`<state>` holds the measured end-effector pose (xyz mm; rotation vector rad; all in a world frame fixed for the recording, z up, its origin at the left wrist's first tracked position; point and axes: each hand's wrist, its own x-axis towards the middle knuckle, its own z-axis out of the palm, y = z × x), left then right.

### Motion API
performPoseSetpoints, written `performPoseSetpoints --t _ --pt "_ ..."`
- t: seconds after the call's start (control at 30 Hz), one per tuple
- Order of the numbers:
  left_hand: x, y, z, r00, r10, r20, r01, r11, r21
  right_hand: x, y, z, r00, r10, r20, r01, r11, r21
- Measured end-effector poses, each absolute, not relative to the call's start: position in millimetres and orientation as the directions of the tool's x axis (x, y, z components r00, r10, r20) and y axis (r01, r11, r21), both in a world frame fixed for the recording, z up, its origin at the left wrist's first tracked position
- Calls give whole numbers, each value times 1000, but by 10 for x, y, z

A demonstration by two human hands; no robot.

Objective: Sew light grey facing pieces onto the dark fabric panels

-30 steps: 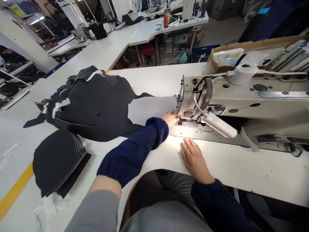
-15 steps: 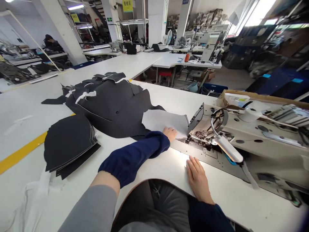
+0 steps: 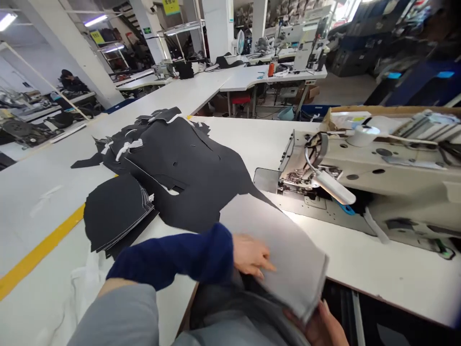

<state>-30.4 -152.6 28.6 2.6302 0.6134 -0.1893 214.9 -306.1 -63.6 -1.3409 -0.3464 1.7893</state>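
A pale grey fabric panel (image 3: 284, 245) lies slanted across the table's front edge, its near end hanging over my lap. My left hand (image 3: 250, 254) grips it near its left edge, index finger stretched over the surface, the other fingers curled. At the lower corner my right hand (image 3: 324, 324) is closed on the panel's edge, with part of the fingers hidden beneath. A large dark fabric piece (image 3: 212, 187) adjoins the panel on the table; whether the two are joined I cannot tell. The sewing machine (image 3: 360, 168) stands to the right, its needle area apart from the panel.
A stack of dark cut pieces (image 3: 117, 209) lies at the left, beside white strips (image 3: 88, 278). Yellow tape (image 3: 46, 250) crosses the white table. Behind the machine stands a cardboard box (image 3: 406, 113) with supplies. A person (image 3: 72, 81) sits far left.
The grey panel has come away from the machine towards my lap. My left hand has moved nearer with it. My right hand has left the tabletop and taken the panel's lower corner.
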Motion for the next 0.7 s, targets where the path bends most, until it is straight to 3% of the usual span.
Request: performPoseSetpoints --t 0.03,0.07,0.1,0.17,0.23,0.3,0.33,0.4,0.53,0.63,0.7 --pt "-473 -1583 303 898 410 -156 438 -814 383 2171 -3096 -686 4 722 -692 -454 -615 -644" --pt "-678 -1596 319 845 525 -100 524 -778 345 2187 -3122 -724 70 698 -713 -438 -621 -650" --pt "-904 -1580 325 721 691 -54 676 -684 273 2202 -3147 -747 121 690 -714 -422 -615 -666" --pt "-1342 -1535 281 305 952 -6 949 -303 86 2250 -3201 -753 189 725 -663 -412 -554 -723" --pt "-1648 -1557 144 33 997 -63 999 -33 -8 2374 -3270 -728 265 769 -582 -401 -461 -792" --pt "-1758 -1672 -47 -11 984 -178 997 25 78 2621 -3374 -715 378 775 -507 -362 -380 -851" --pt "-1731 -1755 -136 42 965 -260 987 0 160 2792 -3454 -723 450 757 -474 -333 -350 -875" --pt "-1500 -1957 -257 231 931 -283 941 -140 308 3191 -3701 -779 600 675 -428 -286 -319 -904" --pt "-343 -2398 -206 632 772 -66 695 -528 489 3918 -4500 -1002 810 424 -406 -269 -346 -899" --pt "827 -2614 -52 831 542 125 425 -764 486 4255 -5136 -1158 906 236 -350 -235 -407 -883" --pt "1529 -2692 -3 913 387 130 314 -869 384 4381 -5501 -1188 947 170 -273 -168 -462 -871"
